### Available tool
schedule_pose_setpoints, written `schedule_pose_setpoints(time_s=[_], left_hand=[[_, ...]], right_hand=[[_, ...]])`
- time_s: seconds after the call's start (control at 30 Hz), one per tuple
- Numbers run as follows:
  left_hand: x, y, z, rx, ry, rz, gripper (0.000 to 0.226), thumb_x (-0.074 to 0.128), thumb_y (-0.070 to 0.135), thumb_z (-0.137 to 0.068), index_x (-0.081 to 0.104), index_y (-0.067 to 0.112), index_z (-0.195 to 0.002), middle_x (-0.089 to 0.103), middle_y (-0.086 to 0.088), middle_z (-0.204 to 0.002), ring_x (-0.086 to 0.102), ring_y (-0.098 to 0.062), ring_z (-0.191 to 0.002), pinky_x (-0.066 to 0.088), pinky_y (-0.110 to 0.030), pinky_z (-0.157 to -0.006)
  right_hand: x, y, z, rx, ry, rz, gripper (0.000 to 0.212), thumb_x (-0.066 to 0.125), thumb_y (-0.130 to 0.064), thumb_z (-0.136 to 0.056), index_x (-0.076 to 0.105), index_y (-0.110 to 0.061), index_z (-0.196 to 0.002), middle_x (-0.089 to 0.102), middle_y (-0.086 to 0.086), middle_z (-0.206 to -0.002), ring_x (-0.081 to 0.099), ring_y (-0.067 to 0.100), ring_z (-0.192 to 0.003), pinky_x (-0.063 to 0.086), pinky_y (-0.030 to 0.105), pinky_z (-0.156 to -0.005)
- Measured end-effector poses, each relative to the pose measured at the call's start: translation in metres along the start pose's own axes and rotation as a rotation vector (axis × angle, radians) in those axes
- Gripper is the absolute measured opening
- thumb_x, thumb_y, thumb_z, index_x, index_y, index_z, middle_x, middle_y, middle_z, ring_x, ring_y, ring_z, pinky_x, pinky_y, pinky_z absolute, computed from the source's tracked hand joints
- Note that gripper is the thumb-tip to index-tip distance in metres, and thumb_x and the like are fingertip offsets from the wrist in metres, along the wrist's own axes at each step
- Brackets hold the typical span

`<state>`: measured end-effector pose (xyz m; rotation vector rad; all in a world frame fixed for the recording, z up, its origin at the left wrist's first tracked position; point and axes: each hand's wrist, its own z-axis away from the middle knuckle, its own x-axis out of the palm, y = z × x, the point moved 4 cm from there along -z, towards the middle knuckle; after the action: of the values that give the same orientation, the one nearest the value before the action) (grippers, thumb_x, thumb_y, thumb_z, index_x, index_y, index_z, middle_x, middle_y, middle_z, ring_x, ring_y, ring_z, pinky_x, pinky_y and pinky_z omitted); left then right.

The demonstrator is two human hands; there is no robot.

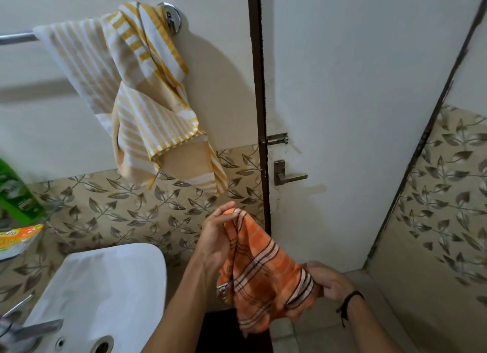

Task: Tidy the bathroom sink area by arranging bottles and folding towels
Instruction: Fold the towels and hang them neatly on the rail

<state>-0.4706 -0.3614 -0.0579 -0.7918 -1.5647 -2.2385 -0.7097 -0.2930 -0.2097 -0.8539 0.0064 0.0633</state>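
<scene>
so the small orange cotton towel with brown and white check lines [263, 268] is up in the air between both hands, touching nothing else. The left hand [216, 236] pinches a top corner with its fingertips and the right hand [329, 281], lower and off to the side, has its fingers curled round the opposite edge. My guess is that's to pull it out flat and find the corners before the first fold, since the middle sags and wrinkles between them. Up and to the left of the left hand, the yellow and white striped towel [147, 102] is draped all bunched over the chrome wall rail [15, 37] near its bracket, so I reckon that one needs redoing too. Below and left of the left forearm is the white ceramic sink [105, 273], and further left at the edge a green plastic bottle [15, 192] sits with an orange packet [15, 239] under it. Behind the hands there's beige leaf-pattern wall tile [118, 207], and right of them a plain white door [355, 115] with a metal lever handle [287, 174]. No flat surface near the hands, so looks like a mid-air fold
</scene>
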Motion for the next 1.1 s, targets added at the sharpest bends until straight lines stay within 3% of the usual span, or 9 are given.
schedule_pose_setpoints(time_s=[0.13,0.27,0.33,0.4,0.5,0.67,0.8,0.93,1.1], left_hand=[[0.006,-0.005,0.000,0.012,-0.105,-0.135,0.031,0.060,-0.012,-0.083,0.075,0.009,-0.100,0.070,-0.015,-0.087,0.070,-0.024,-0.071,0.061,-0.032,-0.066],[0.019,0.000,0.005,0.069,-0.269,-0.401,0.032,0.058,-0.013,-0.077,0.074,0.004,-0.098,0.068,-0.017,-0.088,0.066,-0.025,-0.075,0.059,-0.031,-0.068],[0.025,0.003,0.005,0.098,-0.319,-0.547,0.031,0.060,-0.008,-0.071,0.075,0.006,-0.095,0.070,-0.015,-0.090,0.067,-0.026,-0.083,0.057,-0.033,-0.074],[0.031,0.004,0.008,0.096,-0.377,-0.656,0.030,0.060,-0.005,-0.067,0.074,0.007,-0.091,0.071,-0.014,-0.093,0.067,-0.026,-0.087,0.055,-0.034,-0.076],[0.037,0.001,0.016,0.066,-0.491,-0.775,0.030,0.050,-0.017,-0.072,0.069,0.001,-0.085,0.072,-0.006,-0.086,0.068,-0.015,-0.081,0.052,-0.022,-0.068],[0.038,-0.001,0.028,0.024,-0.627,-0.963,0.030,0.046,-0.016,-0.073,0.068,0.002,-0.083,0.074,0.010,-0.080,0.067,-0.002,-0.081,0.048,-0.017,-0.071],[0.028,0.000,0.027,0.014,-0.654,-1.020,0.031,0.044,-0.015,-0.076,0.067,0.000,-0.090,0.076,0.014,-0.088,0.068,0.000,-0.086,0.050,-0.017,-0.075],[0.020,0.001,0.022,0.000,-0.634,-1.061,0.035,0.049,-0.004,-0.072,0.074,0.016,-0.084,0.076,-0.014,-0.101,0.068,-0.018,-0.098,0.053,-0.024,-0.080],[0.014,0.008,0.023,-0.017,-0.654,-1.131,0.037,0.047,-0.004,-0.074,0.076,0.018,-0.084,0.074,0.005,-0.089,0.066,-0.008,-0.086,0.050,-0.020,-0.077]], right_hand=[[0.006,0.013,-0.004,0.040,0.060,0.281,0.022,0.057,-0.005,-0.086,0.077,-0.014,-0.083,0.071,0.007,-0.079,0.062,0.019,-0.066,0.052,0.031,-0.058],[0.003,-0.002,-0.028,-0.107,0.196,0.238,0.034,0.062,-0.009,-0.092,0.064,-0.017,-0.125,0.062,0.011,-0.123,0.061,0.029,-0.110,0.055,0.040,-0.079],[0.010,-0.016,-0.037,-0.183,0.204,0.244,0.059,0.071,-0.021,-0.091,0.047,-0.022,-0.145,0.043,0.011,-0.143,0.053,0.033,-0.125,0.056,0.040,-0.080],[0.024,-0.030,-0.043,-0.242,0.137,0.411,0.082,0.072,-0.022,-0.091,0.025,-0.021,-0.158,0.023,0.015,-0.156,0.040,0.036,-0.139,0.051,0.045,-0.098],[0.041,-0.043,-0.050,-0.358,0.067,0.750,0.103,0.075,-0.033,-0.088,0.004,-0.020,-0.161,0.009,0.014,-0.165,0.019,0.041,-0.150,0.025,0.047,-0.121],[0.038,-0.035,-0.070,-0.445,-0.110,0.725,0.101,0.079,-0.047,-0.080,0.013,-0.049,-0.156,0.016,-0.002,-0.166,0.013,0.028,-0.154,0.025,0.053,-0.122],[0.052,-0.066,-0.023,-0.505,-0.296,0.634,0.121,0.082,-0.021,-0.076,-0.004,-0.042,-0.159,0.000,-0.018,-0.160,0.002,0.009,-0.149,0.020,0.048,-0.124],[0.056,-0.082,-0.015,-0.545,-0.452,0.871,0.110,0.085,0.004,-0.071,0.026,-0.045,-0.151,0.007,-0.007,-0.166,0.011,0.021,-0.153,0.027,0.047,-0.123],[0.053,-0.090,-0.008,-0.525,-0.383,1.071,0.076,0.089,-0.018,-0.072,0.053,-0.024,-0.139,0.046,0.003,-0.146,0.040,0.027,-0.132,0.036,0.043,-0.112]])
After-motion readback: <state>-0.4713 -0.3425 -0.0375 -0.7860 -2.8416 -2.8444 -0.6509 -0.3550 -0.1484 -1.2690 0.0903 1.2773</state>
